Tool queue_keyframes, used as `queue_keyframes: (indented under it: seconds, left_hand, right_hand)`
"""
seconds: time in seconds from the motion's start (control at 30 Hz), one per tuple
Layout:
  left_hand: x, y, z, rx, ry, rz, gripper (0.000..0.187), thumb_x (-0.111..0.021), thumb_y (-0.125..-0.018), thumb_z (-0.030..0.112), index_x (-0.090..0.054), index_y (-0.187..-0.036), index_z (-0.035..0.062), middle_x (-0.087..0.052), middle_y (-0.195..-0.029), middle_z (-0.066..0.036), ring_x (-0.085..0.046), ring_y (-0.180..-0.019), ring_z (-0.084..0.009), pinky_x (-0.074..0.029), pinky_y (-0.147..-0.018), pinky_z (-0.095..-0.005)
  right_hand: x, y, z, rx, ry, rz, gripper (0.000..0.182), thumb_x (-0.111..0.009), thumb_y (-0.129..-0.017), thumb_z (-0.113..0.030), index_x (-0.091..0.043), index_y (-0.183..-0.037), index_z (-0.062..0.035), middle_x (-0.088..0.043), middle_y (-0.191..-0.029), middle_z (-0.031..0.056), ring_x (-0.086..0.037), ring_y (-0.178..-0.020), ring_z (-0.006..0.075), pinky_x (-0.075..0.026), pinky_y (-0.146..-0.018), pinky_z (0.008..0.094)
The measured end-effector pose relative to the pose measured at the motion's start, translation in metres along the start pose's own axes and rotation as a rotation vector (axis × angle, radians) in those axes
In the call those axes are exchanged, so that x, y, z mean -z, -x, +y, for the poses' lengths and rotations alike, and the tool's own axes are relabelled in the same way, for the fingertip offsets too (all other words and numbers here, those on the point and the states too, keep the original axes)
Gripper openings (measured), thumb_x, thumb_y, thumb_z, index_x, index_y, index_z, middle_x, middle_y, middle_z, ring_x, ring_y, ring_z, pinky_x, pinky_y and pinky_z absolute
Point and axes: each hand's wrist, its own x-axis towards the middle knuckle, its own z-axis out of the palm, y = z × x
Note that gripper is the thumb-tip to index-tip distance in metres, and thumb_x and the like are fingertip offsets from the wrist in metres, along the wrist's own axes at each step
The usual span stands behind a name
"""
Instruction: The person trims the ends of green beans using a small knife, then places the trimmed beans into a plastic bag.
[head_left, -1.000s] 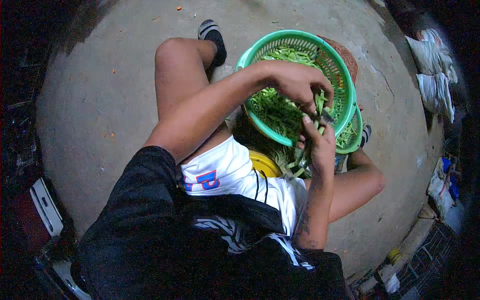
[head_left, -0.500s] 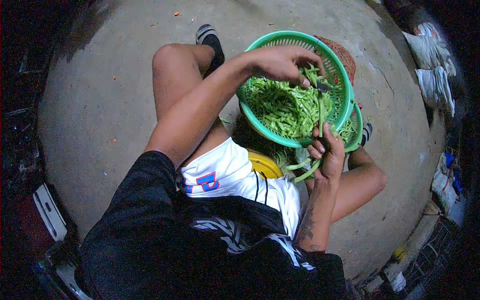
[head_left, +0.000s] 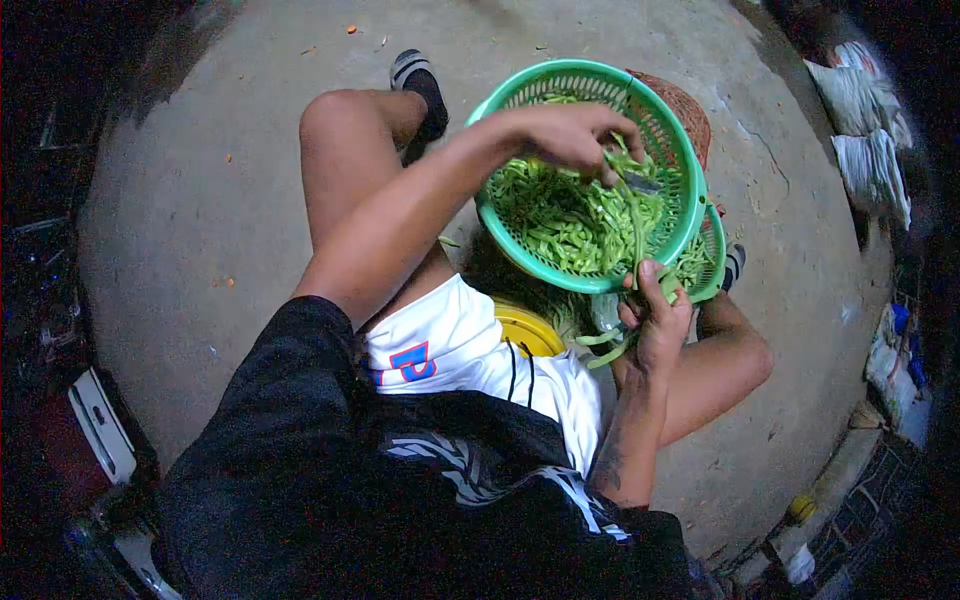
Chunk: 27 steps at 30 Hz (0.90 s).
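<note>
Two hands busy over our green basket [head_left: 668,135], which is heaped w/ cut green beans [head_left: 565,215] and sits atop a 2nd green basket [head_left: 712,262]. Our left hand [head_left: 570,132] has fingers curled round a small blade [head_left: 640,182] at the top of a long bean pod [head_left: 637,225]. Our right hand [head_left: 655,310], fingers closed, grips a bunch of pods [head_left: 605,345] just below the rim, by a yellow lid [head_left: 525,328].
</note>
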Motion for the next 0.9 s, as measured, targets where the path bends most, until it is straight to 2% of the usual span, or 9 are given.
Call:
queue_keyframes:
  seconds: [0.07, 0.17, 0.27, 0.37, 0.4, 0.5, 0.6, 0.67, 0.9]
  left_hand:
    - [-0.01, -0.007, -0.005, 0.029, 0.116, -0.106, 0.045, -0.079, -0.081, 0.013, -0.064, -0.123, 0.0058, -0.067, -0.11, -0.009, -0.064, -0.095, -0.0145, -0.053, -0.082, -0.032]
    - [0.003, -0.005, 0.004, 0.18, 0.224, -0.017, 0.044, -0.078, -0.083, 0.013, -0.064, -0.123, 0.0056, -0.068, -0.108, -0.007, -0.063, -0.095, -0.0138, -0.052, -0.086, -0.033]
    - [0.011, -0.005, -0.003, 0.129, 0.296, 0.124, 0.039, -0.076, -0.085, 0.008, -0.063, -0.122, 0.0039, -0.069, -0.106, -0.007, -0.062, -0.093, -0.0136, -0.052, -0.085, -0.0326]
    - [-0.01, -0.008, -0.001, 0.101, 0.168, 0.102, 0.038, -0.075, -0.087, 0.007, -0.063, -0.123, 0.004, -0.069, -0.108, -0.007, -0.062, -0.094, -0.0141, -0.052, -0.085, -0.0323]
    - [-0.019, -0.007, 0.004, 0.159, 0.288, 0.081, 0.037, -0.074, -0.087, 0.007, -0.063, -0.122, 0.0037, -0.069, -0.111, -0.007, -0.063, -0.095, -0.0155, -0.052, -0.088, -0.0322]
    - [-0.029, -0.009, 0.003, 0.032, 0.086, 0.069, 0.041, -0.076, -0.086, 0.011, -0.063, -0.123, 0.0026, -0.069, -0.111, -0.007, -0.063, -0.097, -0.0163, -0.052, -0.086, -0.0329]
    - [-0.031, -0.014, 0.001, 0.127, 0.36, 0.046, 0.047, -0.08, -0.082, 0.016, -0.063, -0.124, 0.003, -0.069, -0.109, -0.009, -0.063, -0.1, -0.018, -0.051, -0.086, -0.034]
    - [-0.034, -0.016, 0.001, 0.102, 0.072, 0.049, 0.05, -0.082, -0.079, 0.018, -0.064, -0.123, 0.0027, -0.069, -0.108, -0.01, -0.063, -0.101, -0.0186, -0.05, -0.087, -0.0345]
    - [-0.004, -0.01, -0.003, 0.156, 0.355, 0.006, 0.039, -0.078, -0.082, 0.009, -0.064, -0.118, 0.0035, -0.07, -0.101, -0.005, -0.066, -0.088, -0.0155, -0.052, -0.087, -0.0326]
  right_hand:
    - [-0.001, 0.0, 0.003, 0.004, 0.037, 0.012, 0.023, -0.074, -0.095, -0.021, -0.065, -0.105, -0.0025, -0.067, -0.079, 0.0049, -0.045, -0.05, 0.005, -0.032, -0.043, 0.0207]
    - [-0.004, 0.004, 0.001, 0.041, 0.051, 0.062, 0.022, -0.074, -0.095, -0.02, -0.065, -0.105, -0.0028, -0.067, -0.079, 0.0045, -0.046, -0.051, 0.0053, -0.032, -0.044, 0.0207]
    - [0.0, 0.0, 0.0, 0.047, 0.043, 0.097, 0.022, -0.074, -0.095, -0.021, -0.066, -0.104, -0.0028, -0.067, -0.08, 0.0046, -0.047, -0.052, 0.0057, -0.033, -0.044, 0.0206]
    - [0.001, -0.004, 0.002, 0.067, 0.012, 0.094, 0.024, -0.075, -0.095, -0.023, -0.066, -0.104, -0.003, -0.067, -0.081, 0.0048, -0.048, -0.053, 0.006, -0.032, -0.044, 0.0206]
    - [0.0, -0.005, 0.002, 0.066, 0.018, 0.111, 0.024, -0.075, -0.095, -0.023, -0.066, -0.104, -0.0028, -0.067, -0.081, 0.0052, -0.048, -0.053, 0.006, -0.032, -0.044, 0.0208]
    - [-0.005, -0.008, 0.004, 0.067, 0.027, 0.117, 0.024, -0.074, -0.095, -0.023, -0.065, -0.104, -0.0025, -0.067, -0.082, 0.0058, -0.048, -0.053, 0.006, -0.032, -0.043, 0.021]
    - [-0.003, -0.007, 0.006, 0.079, 0.004, 0.111, 0.024, -0.074, -0.096, -0.023, -0.065, -0.105, -0.002, -0.067, -0.082, 0.0062, -0.047, -0.053, 0.0061, -0.032, -0.043, 0.0211]
    - [-0.004, -0.008, 0.006, 0.085, -0.019, 0.102, 0.024, -0.073, -0.096, -0.022, -0.065, -0.105, -0.0016, -0.067, -0.082, 0.0063, -0.047, -0.052, 0.0061, -0.033, -0.043, 0.021]
    - [0.005, -0.005, 0.003, 0.113, -0.026, 0.07, 0.022, -0.072, -0.097, -0.021, -0.064, -0.105, -0.0015, -0.066, -0.082, 0.0051, -0.047, -0.054, 0.0058, -0.033, -0.044, 0.0203]
